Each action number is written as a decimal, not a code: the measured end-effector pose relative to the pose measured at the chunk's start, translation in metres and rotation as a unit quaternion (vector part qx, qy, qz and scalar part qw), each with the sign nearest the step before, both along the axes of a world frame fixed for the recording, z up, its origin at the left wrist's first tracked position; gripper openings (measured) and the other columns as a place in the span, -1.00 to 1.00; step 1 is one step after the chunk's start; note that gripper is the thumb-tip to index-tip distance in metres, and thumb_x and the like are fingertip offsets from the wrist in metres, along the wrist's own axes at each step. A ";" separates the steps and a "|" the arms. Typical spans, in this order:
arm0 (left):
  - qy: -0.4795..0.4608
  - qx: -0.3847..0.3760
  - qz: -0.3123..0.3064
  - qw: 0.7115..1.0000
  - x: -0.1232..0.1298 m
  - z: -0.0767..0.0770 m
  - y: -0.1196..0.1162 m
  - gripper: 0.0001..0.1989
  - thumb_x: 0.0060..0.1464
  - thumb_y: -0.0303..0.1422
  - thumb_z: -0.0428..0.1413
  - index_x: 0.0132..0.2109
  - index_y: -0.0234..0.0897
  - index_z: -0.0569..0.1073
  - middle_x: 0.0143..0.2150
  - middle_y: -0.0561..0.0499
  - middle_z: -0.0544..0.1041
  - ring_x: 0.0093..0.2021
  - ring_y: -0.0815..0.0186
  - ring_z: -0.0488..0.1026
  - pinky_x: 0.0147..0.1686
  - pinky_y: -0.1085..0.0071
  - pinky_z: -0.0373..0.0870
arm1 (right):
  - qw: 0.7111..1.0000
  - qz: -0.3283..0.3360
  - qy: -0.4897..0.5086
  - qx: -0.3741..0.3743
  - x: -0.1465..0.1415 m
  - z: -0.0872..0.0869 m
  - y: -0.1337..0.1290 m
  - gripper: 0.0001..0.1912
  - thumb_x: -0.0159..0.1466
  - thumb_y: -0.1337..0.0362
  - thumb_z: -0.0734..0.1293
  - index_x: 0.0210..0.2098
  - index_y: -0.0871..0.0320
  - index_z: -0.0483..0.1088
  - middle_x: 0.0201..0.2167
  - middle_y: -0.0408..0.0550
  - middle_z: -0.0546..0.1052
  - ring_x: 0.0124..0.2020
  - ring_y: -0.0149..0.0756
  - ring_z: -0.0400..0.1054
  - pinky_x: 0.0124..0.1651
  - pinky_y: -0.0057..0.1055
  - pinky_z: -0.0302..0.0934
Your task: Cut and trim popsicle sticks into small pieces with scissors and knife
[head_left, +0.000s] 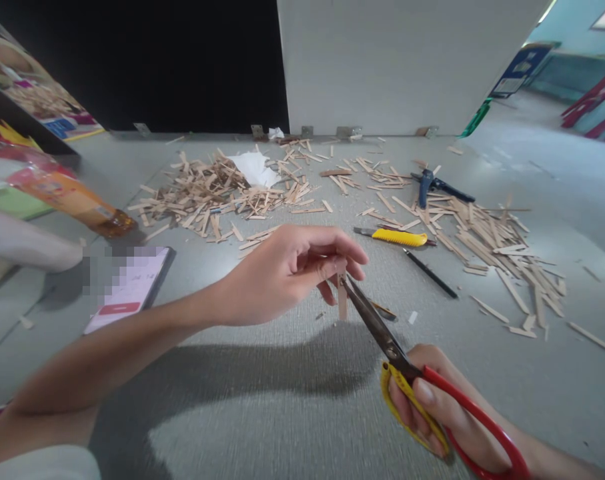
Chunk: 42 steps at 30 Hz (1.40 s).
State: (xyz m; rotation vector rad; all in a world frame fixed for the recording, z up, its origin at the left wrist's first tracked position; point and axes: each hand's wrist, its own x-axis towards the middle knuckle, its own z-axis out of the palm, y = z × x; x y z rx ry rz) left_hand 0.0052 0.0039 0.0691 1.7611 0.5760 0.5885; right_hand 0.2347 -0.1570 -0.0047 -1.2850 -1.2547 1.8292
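My left hand (292,273) pinches a short flat wooden stick (342,303) near its top, so the stick hangs upright above the grey surface. In my right hand (442,407) is a pair of scissors (377,323) with one red handle and one yellow-wrapped handle. The tips of the scissors touch or nearly touch the stick just below my left fingertips. Whether the blades are parted around the wood I cannot tell. Beyond my hands lie a yellow utility knife (399,237) with its blade showing and a black pen (429,272).
A pile of cut wooden pieces (192,193) with white tissue (256,168) lies at the back left; more sticks (497,240) and dark blue clippers (426,187) are at the right. On the left are a phone (132,287), a bottle (77,200) and another person's limb (27,240).
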 end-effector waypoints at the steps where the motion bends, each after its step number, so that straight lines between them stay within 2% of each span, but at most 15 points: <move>1: 0.002 0.004 -0.002 1.000 0.000 0.000 0.000 -0.85 0.43 -0.45 0.12 -0.03 -0.29 0.60 -0.11 -0.07 0.75 -0.24 0.30 0.72 -0.27 0.47 0.71 | 1.000 0.001 0.001 -0.001 0.000 0.000 0.000 -0.20 0.24 -0.56 0.26 -0.53 0.10 0.28 -0.68 -0.27 0.23 -0.76 -0.55 0.02 -0.69 -0.53 -0.05; 7: 0.025 0.044 -0.021 0.998 -0.002 0.004 0.001 -0.82 0.43 -0.50 0.08 -0.06 -0.28 0.60 -0.15 -0.04 0.75 -0.32 0.36 0.69 -0.28 0.49 0.67 | 0.999 0.000 -0.021 -0.029 0.002 -0.003 -0.002 -0.17 0.21 -0.59 0.28 -0.54 0.10 0.27 -0.70 -0.30 0.21 -0.76 -0.58 -0.01 -0.71 -0.58 -0.09; 12: 0.050 0.089 -0.048 0.994 -0.004 0.005 0.004 -0.77 0.45 -0.51 0.06 -0.04 -0.26 0.63 -0.14 -0.03 0.75 -0.30 0.36 0.68 -0.27 0.51 0.63 | 0.998 -0.003 -0.040 -0.049 0.004 -0.007 -0.003 -0.18 0.20 -0.58 0.30 -0.54 0.09 0.26 -0.71 -0.31 0.21 -0.76 -0.59 0.01 -0.71 -0.60 -0.07; 19: 0.078 0.101 -0.085 0.988 -0.009 0.005 0.008 -0.75 0.47 -0.47 0.07 0.01 -0.22 0.66 -0.14 -0.03 0.74 -0.38 0.40 0.63 -0.34 0.52 0.55 | 0.997 -0.002 -0.051 -0.053 0.009 -0.018 -0.006 -0.19 0.20 -0.60 0.28 -0.51 0.07 0.26 -0.69 -0.33 0.22 -0.77 -0.60 -0.04 -0.74 -0.57 -0.13; 27: 0.103 0.130 -0.117 0.979 -0.013 0.006 0.012 -0.74 0.48 -0.46 0.07 0.03 -0.18 0.67 -0.17 0.02 0.74 -0.41 0.41 0.63 -0.36 0.53 0.51 | 0.995 0.047 -0.080 -0.035 0.004 -0.003 0.004 -0.17 0.21 -0.62 0.22 -0.57 0.04 0.19 -0.72 -0.34 0.15 -0.80 -0.60 -0.08 -0.78 -0.56 -0.17; 36: 0.114 0.139 -0.133 0.975 -0.012 0.007 0.014 -0.71 0.43 -0.52 0.07 -0.02 -0.19 0.69 -0.23 0.04 0.73 -0.43 0.41 0.61 -0.38 0.53 0.46 | 0.993 0.053 -0.101 -0.040 0.002 0.005 0.007 -0.16 0.21 -0.64 0.19 -0.55 0.05 0.20 -0.70 -0.34 0.14 -0.76 -0.59 -0.05 -0.75 -0.58 -0.11; 39: 0.118 0.143 -0.142 0.972 -0.013 0.007 0.015 -0.68 0.41 -0.57 0.05 -0.01 -0.21 0.68 -0.22 0.05 0.74 -0.42 0.43 0.60 -0.37 0.54 0.45 | 0.994 0.056 -0.074 -0.053 0.003 0.004 0.006 -0.16 0.23 -0.61 0.22 -0.58 0.06 0.20 -0.70 -0.33 0.16 -0.75 -0.60 -0.05 -0.75 -0.61 -0.10; 42: 0.111 0.145 -0.144 0.973 -0.014 0.007 0.018 -0.67 0.40 -0.60 0.05 -0.01 -0.20 0.68 -0.19 0.05 0.74 -0.39 0.43 0.59 -0.33 0.54 0.46 | 0.996 0.041 -0.006 -0.078 0.003 -0.003 0.005 -0.17 0.26 -0.55 0.28 -0.62 0.08 0.20 -0.74 -0.34 0.15 -0.79 -0.62 -0.07 -0.77 -0.64 -0.14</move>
